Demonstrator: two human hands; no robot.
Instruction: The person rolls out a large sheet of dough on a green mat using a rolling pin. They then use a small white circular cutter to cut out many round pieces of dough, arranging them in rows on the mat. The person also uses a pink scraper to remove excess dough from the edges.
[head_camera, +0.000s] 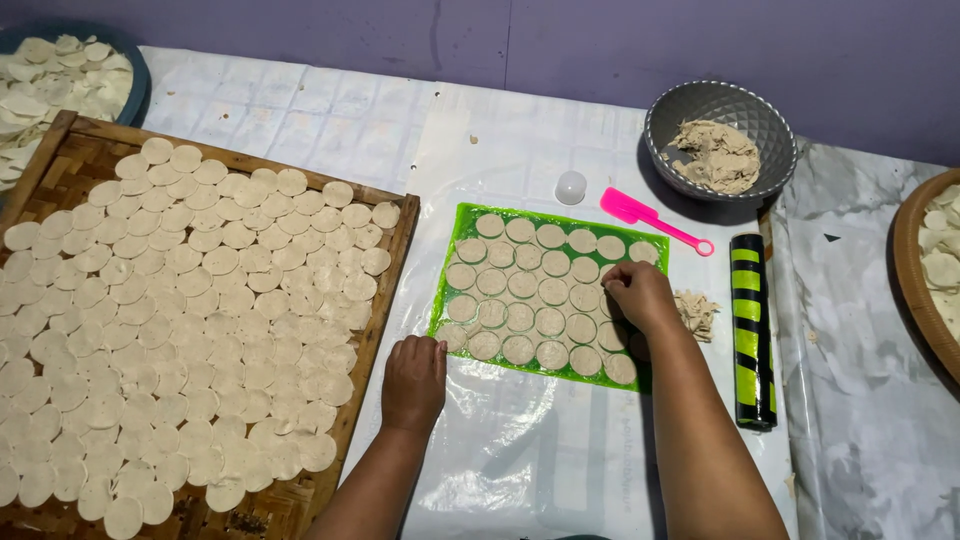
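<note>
Two hands work dough discs on a plastic-covered bench below a purple wall.
Left hand (413, 382) rests flat, empty, at the green mat (462, 219); right hand (640, 295) pinches a disc (613, 271).

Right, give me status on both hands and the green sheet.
Left hand flat by green sheet corner. Right hand pinching at dough rounds, right side. Nothing in the way.

Woven bamboo tray (390, 262) – glossy green plastic sheet (462, 218)
</note>
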